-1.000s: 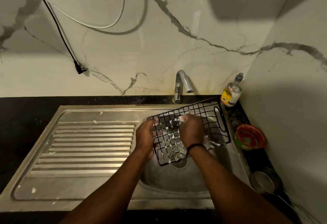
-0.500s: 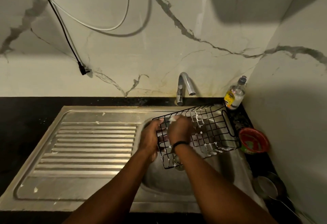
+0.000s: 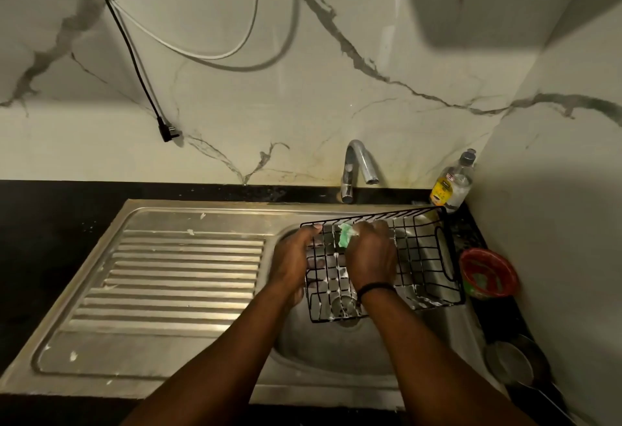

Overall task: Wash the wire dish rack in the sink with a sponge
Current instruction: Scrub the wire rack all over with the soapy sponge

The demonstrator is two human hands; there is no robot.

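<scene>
— So where is the wire dish rack [image 3: 414, 257]?
— Tilted over the sink [image 3: 319, 351] bowl at the right end; the left hand [image 3: 291, 262] grips its left edge.
— And the right hand [image 3: 370, 254]?
— Its grip pinches the green sponge [image 3: 345, 235] near the back rim. I'd brace firmly and scrub wire by wire.

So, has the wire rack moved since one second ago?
Yes. The wire rack has shifted right, toward the red bowl beside the sink.
</scene>
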